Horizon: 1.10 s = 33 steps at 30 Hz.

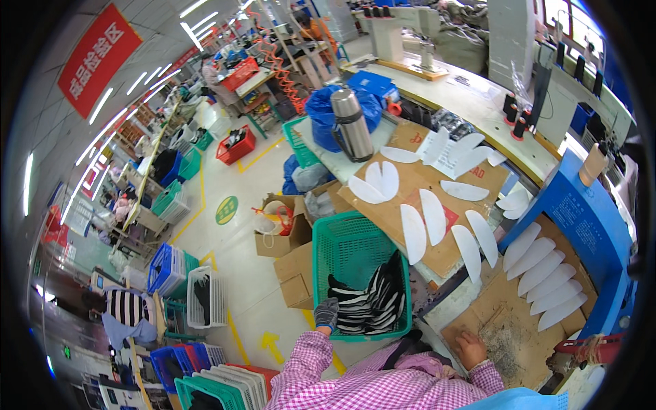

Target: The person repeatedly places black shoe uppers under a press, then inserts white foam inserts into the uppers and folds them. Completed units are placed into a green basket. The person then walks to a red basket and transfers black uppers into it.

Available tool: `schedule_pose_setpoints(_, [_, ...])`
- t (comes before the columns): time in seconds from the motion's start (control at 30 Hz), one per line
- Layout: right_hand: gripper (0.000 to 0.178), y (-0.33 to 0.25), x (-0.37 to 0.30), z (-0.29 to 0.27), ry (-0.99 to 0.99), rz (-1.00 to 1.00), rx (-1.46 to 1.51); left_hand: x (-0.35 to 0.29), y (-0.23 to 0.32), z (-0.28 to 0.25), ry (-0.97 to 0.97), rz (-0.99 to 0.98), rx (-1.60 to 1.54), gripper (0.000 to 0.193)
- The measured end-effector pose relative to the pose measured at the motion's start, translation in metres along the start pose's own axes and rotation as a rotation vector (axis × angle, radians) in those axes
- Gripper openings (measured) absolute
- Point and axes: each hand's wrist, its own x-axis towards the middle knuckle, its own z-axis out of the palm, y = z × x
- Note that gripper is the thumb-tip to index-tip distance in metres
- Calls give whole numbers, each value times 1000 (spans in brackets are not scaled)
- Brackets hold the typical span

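Observation:
My left hand [326, 314], in a grey glove, is at the near left rim of a green plastic basket [403, 328]. Its fingers look curled; what they hold, if anything, is hidden. Beside it in the basket lies a row of black pieces with white edges [369, 301]. On the worn cardboard [458, 331] of the bench to the right rests my bare right hand [471, 350], open with the fingers a little apart and nothing visible in them. Farther right, white half-oval pieces [540, 277] lie overlapped in a row beneath a blue machine frame [581, 212].
More white pieces [412, 234] lie spread on a cardboard sheet [383, 215]. Behind them stand a steel flask [351, 126] and a blue bag [321, 113]. Open cardboard boxes [294, 273] adjoin the basket. Stacked crates [225, 389] are at lower left; a seated person [126, 307] is farther left.

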Motion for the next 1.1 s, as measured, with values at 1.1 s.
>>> schedule_pose_setpoints(1.1, [44, -297, 233, 143, -924, -557, -643, -407, -369, -88, 553, -1302, -1431, 11])
